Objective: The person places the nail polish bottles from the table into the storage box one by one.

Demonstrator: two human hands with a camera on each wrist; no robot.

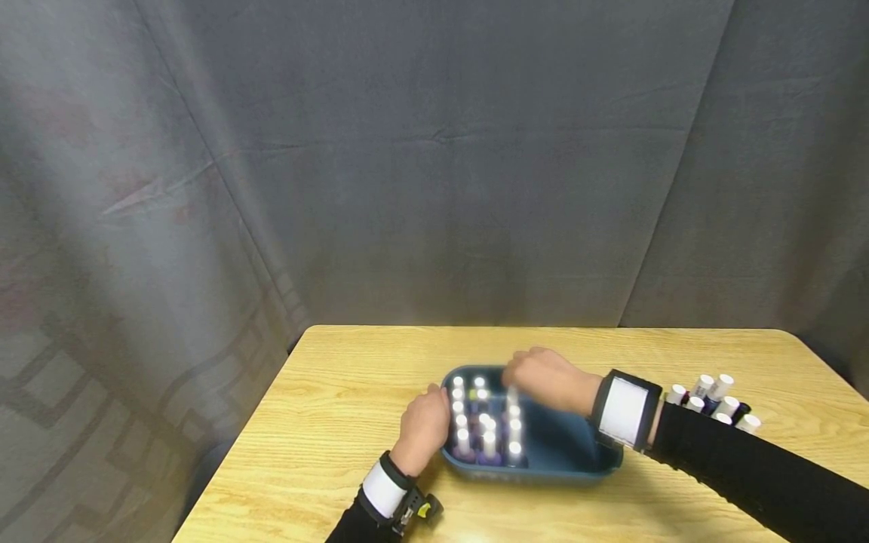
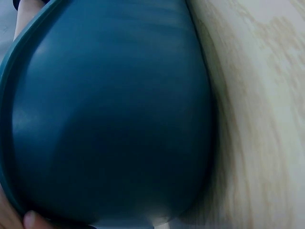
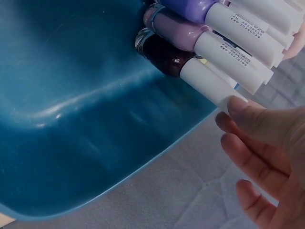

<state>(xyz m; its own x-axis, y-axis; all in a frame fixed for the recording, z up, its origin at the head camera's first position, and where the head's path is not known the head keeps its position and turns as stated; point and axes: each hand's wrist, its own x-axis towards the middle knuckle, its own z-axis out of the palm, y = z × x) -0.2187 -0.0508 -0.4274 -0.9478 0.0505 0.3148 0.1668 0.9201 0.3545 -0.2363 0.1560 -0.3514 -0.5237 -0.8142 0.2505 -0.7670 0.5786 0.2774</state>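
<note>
At the left end of a blue plastic tub (image 1: pixel 566 441), my left hand (image 1: pixel 426 418) grips the rim. Only a fingertip and part of that hand show at the lower left of the left wrist view, by the rim. Over the tub's far side, my right hand (image 1: pixel 551 379) reaches in from the right. The right wrist view has its thumb and index finger pinching the white cap of a dark nail polish bottle (image 3: pixel 162 53). A mauve nail polish bottle (image 3: pixel 178 29) and a purple one (image 3: pixel 190 7) stand beside it. Rows of white-capped bottles (image 1: pixel 489 443) fill the tub's left part.
A group of white-capped nail polish bottles (image 1: pixel 695 405) stands on the wooden table (image 1: pixel 326 407), right of the tub and partly behind my right sleeve. A grey curtain (image 1: pixel 441 188) hangs behind the table. The tub's right half shows its bare floor.
</note>
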